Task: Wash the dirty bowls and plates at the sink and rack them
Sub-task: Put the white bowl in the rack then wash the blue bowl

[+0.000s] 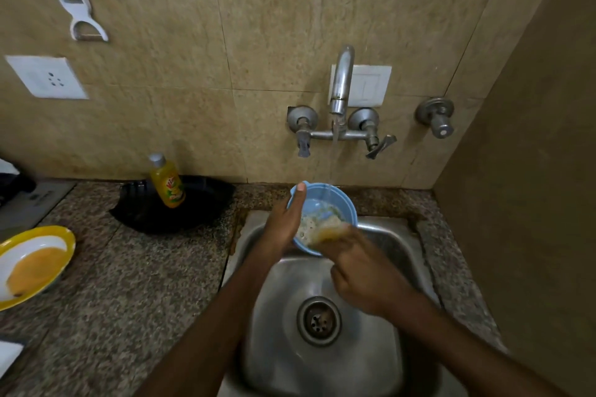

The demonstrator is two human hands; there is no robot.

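A light blue bowl [335,200] with foamy, yellowish residue inside is held over the steel sink [380,361] under running water from the tap [341,80]. My left hand [285,222] grips the bowl's left rim, thumb up along the edge. My right hand [361,271] reaches into the bowl from the front; its fingertips are blurred and smeared with yellow, and what they hold, if anything, is hidden. A dirty yellow-rimmed white plate [48,237] with orange residue lies on the counter at far left.
A yellow dish-soap bottle [166,182] stands on a black tray [206,203] behind the sink's left side. The granite counter [145,284] surrounds the sink. Tap handles [380,145] project from the tiled wall; a side wall closes in on the right.
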